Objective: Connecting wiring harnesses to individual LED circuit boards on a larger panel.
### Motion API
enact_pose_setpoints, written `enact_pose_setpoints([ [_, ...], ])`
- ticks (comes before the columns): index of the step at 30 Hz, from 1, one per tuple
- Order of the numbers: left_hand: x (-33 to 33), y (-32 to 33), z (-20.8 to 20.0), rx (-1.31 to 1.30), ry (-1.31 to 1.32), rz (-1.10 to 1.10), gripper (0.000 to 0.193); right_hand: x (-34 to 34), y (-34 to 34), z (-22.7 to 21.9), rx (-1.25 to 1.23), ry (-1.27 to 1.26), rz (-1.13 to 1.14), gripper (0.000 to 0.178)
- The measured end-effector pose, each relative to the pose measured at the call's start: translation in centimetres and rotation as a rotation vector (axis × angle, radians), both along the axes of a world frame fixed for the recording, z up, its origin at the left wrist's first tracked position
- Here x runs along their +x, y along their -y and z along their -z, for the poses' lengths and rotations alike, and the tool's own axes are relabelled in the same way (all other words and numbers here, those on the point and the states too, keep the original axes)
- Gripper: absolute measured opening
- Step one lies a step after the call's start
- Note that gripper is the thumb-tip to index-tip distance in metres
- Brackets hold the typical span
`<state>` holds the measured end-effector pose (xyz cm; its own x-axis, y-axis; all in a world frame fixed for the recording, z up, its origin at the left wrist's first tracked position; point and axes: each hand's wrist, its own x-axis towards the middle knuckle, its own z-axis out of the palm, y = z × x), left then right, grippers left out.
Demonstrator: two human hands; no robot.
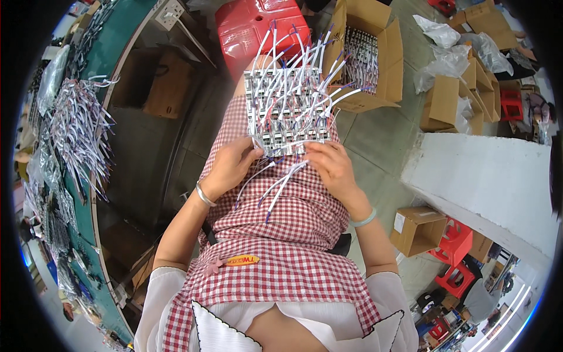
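A panel of small circuit boards point(281, 120) rests on my lap over the red checked apron point(281, 202). White wires point(293, 76) with dark blue tips rise from its far side, and a few hang over its near edge. My left hand point(233, 164) is closed at the near left corner of the panel, thumb and fingers pinched together. At the near right edge, my right hand point(331, 170) has its fingers curled around a white wire point(293, 166). What the left fingertips pinch is too small to make out.
Beyond my lap stands a red plastic stool point(261, 26). An open cardboard box point(387, 64) holds similar boards. Left is a green-topped workbench point(111, 41) with a bundle of white wires point(82, 129). At right are a white pillar point(481, 176), a smaller carton point(419, 229) and red stools point(454, 243).
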<state>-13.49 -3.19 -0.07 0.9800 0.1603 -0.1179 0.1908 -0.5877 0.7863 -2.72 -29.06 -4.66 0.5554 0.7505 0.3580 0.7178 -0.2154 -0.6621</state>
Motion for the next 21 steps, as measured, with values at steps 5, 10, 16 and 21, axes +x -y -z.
enact_pose_setpoints([
  [5, 0.0, -0.5, 0.9, -0.12, 0.006, -0.027, 0.018, 0.8, -1.2, -0.1, 0.213, -0.428, 0.216, 0.01],
  [10, 0.1, -1.2, 0.6, -0.143, -0.208, -0.028, 0.017, 1.6, -2.6, -1.2, 0.286, -0.277, 0.291, 0.01],
  [16, 0.3, -1.3, 0.6, -0.218, -0.165, -0.027, 0.019, 3.0, -3.2, 0.8, 0.18, -0.368, 0.38, 0.015],
  [21, 0.4, -1.5, 1.4, -0.259, -0.168, -0.02, 0.021, 2.9, -3.6, 0.6, 0.137, -0.34, 0.434, 0.019],
])
